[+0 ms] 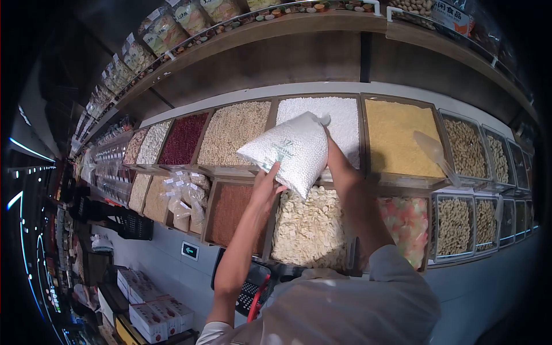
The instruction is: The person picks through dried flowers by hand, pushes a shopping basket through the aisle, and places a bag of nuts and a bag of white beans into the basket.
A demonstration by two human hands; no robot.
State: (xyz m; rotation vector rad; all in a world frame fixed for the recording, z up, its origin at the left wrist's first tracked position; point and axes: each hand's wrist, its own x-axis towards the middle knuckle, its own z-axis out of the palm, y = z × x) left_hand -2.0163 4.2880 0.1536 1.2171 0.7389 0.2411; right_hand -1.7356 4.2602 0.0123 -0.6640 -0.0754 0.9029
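Observation:
A clear plastic bag [290, 150] full of small white grains, with green print on its front, is held up over the bins. My left hand [267, 185] grips its lower left side, thumb on the front. At the bag's right edge is my right hand [332, 150], its fingers mostly hidden behind the bag. The gathered top of the bag points up and right. Behind it lies a bin of white grains [342, 118]; below it is a bin of pale flat flakes [307, 230].
Bins of yellow grain [397, 135], dark red beans [185, 138] and peanuts [453, 227] flank the bag. A scoop [431, 146] rests on the yellow grain. Packaged goods line the upper shelf [259, 29]. A black basket [247, 296] stands below, and cartons [158, 316] are at lower left.

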